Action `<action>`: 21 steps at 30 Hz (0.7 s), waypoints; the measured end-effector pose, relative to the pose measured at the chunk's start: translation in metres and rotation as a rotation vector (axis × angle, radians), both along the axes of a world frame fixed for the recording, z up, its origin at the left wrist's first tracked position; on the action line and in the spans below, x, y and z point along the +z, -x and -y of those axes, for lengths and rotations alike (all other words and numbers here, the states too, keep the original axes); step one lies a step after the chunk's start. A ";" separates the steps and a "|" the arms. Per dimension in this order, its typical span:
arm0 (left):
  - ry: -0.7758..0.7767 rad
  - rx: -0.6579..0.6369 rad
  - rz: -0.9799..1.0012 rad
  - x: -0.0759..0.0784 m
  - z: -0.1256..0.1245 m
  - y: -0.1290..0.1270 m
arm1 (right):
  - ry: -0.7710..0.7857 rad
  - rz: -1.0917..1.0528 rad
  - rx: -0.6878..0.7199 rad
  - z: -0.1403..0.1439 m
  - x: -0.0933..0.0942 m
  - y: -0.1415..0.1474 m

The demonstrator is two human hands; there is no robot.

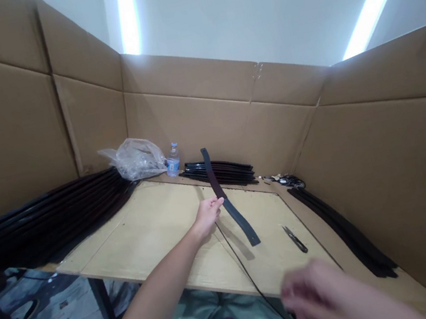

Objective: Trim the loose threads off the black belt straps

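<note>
My left hand [207, 216] is closed around the middle of a long, gently curved black strip [242, 223], pinching it between thumb and fingers above the board. The strip has a small hole near each end. From beside that hand a thin black cord [239, 259] runs down over the board's front edge toward my lap. At the lower right, my right hand [316, 292] is smeared by motion, its fingers seemingly curled near the cord's lower part. Whether it grips the cord cannot be made out. Small black thread snips [295, 239] lie on the board, beyond my right hand.
A pale board [159, 229] covers the table. Black strips are piled at left [53, 215], at the back [219, 172] and at right [341, 230]. A plastic bag [136, 159] and water bottle [172, 160] stand at the back. Cardboard walls [196, 113] surround the table.
</note>
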State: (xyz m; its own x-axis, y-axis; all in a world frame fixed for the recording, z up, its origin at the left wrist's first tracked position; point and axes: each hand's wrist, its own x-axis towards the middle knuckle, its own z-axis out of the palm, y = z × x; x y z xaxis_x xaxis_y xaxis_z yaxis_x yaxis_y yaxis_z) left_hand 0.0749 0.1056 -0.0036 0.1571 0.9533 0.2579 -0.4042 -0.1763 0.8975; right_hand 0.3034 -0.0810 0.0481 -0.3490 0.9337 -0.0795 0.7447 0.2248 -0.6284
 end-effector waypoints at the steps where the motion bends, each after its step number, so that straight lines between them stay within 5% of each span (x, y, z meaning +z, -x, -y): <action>1: -0.005 -0.003 -0.002 0.001 0.000 0.001 | 0.002 -0.101 0.087 -0.017 0.025 0.012; 4: -0.019 -0.014 -0.007 0.004 0.000 0.003 | -0.087 -0.545 0.022 -0.089 0.062 0.047; 6: -0.026 -0.018 -0.009 0.005 -0.001 0.005 | 0.090 -0.744 -0.016 -0.135 0.053 0.063; 9: -0.029 -0.022 -0.008 0.005 -0.004 0.007 | 0.291 -0.790 0.035 -0.174 0.014 0.074; 13: -0.031 -0.039 0.000 0.004 -0.004 0.008 | 0.428 -0.893 0.066 -0.179 -0.022 0.074; 21: 0.000 -0.055 -0.024 0.004 -0.003 0.006 | 0.512 -0.969 0.179 -0.176 -0.025 0.071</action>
